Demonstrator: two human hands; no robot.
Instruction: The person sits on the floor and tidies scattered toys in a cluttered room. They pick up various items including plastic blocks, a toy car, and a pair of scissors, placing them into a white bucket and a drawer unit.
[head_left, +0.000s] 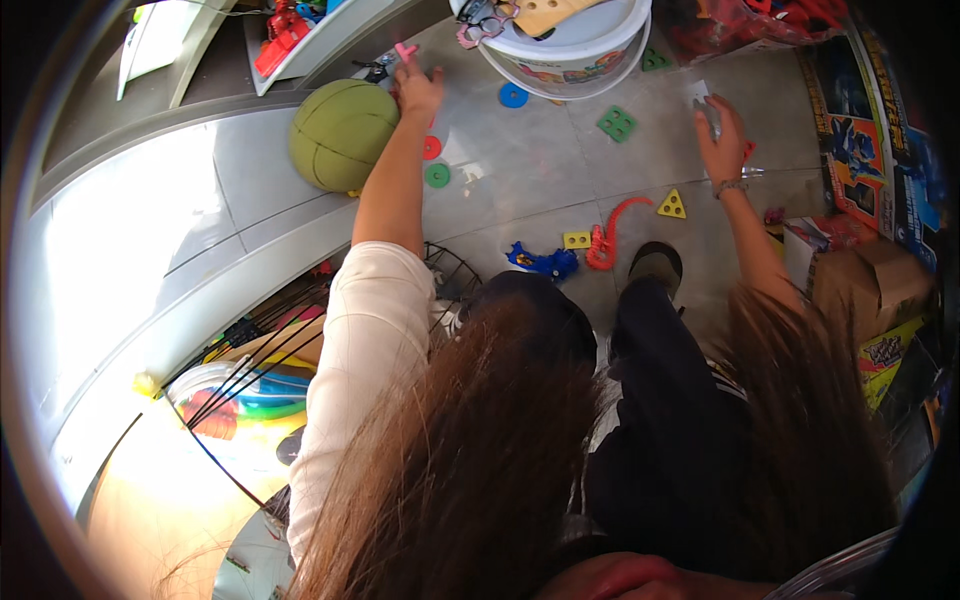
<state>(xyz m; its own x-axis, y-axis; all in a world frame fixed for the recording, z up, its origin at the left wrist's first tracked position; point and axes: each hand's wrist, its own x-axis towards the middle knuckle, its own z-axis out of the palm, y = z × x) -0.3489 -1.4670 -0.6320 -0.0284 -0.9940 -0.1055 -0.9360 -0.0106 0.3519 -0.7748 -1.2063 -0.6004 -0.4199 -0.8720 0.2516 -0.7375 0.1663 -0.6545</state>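
At the upper left, my left hand (418, 91) reaches past a green ball (341, 135), with a small pink toy piece (406, 52) at its fingertips; whether the fingers grip it I cannot tell. My right hand (721, 139) is at the upper right, fingers bent around or over a greyish clear item (712, 124) that I cannot make out. Between the hands lie a blue disc (514, 95) and a green square with holes (616, 124). Red (431, 148) and green (437, 175) rings lie below my left hand. Nearer me are a yellow triangle (672, 204) and a red toy reptile (602, 247).
A white bucket (562, 67) holding toy pieces stands at the top centre. A blue toy (541, 261) and a yellow rectangle (577, 240) lie near my feet. Cardboard boxes (870, 289) line the right side. A wire basket (247, 345) of toys is at left.
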